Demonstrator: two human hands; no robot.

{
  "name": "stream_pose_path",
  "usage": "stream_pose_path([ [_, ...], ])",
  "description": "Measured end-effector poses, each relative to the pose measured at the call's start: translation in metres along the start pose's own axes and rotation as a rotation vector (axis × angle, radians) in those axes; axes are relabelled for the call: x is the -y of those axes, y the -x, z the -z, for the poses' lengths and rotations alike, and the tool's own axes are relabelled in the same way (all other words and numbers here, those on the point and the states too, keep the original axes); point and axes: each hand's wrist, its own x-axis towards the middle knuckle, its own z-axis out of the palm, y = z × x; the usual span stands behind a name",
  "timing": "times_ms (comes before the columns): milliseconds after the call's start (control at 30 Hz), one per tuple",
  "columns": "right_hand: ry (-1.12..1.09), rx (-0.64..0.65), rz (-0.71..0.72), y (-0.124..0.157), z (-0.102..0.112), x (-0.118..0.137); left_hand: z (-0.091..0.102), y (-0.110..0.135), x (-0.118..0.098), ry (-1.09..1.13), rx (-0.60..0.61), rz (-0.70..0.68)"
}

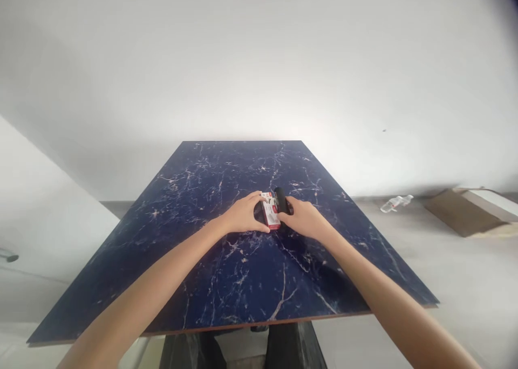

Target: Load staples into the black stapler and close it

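Note:
Near the middle of the dark blue marbled table (243,282) is a small white-and-red box (271,213) with printing on its top. My left hand (243,213) curves round the box's left side, fingers at its far end and thumb at its near end. Against the right side of the box stands a long black object (280,197) with a small shiny part; its kind is not clear. My right hand (301,217) grips this black object from the right, thumb reaching to the box's edge. The fingers of my right hand are partly hidden behind it.
A white wall (251,77) rises behind the table's far edge. On the floor to the right lie a clear plastic bottle (392,204) and an open cardboard box (465,211). My legs (283,347) are below the near table edge.

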Motion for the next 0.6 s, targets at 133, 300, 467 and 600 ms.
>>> stream_pose_path([
  [133, 0.087, -0.048, -0.115, -0.013, 0.040, -0.061, -0.028, -0.085, -0.027, 0.001, -0.010, -0.139],
  [300, 0.108, -0.030, -0.183, -0.026, 0.086, -0.124, -0.051, -0.170, -0.064, -0.038, 0.062, -0.179],
  [467, 0.096, -0.016, -0.172, -0.030, 0.098, -0.141, -0.062, -0.188, -0.070, -0.004, 0.122, -0.173],
  [600, 0.097, -0.089, -0.202, -0.022, 0.094, -0.136, -0.052, -0.161, -0.058, 0.019, 0.184, -0.112],
])
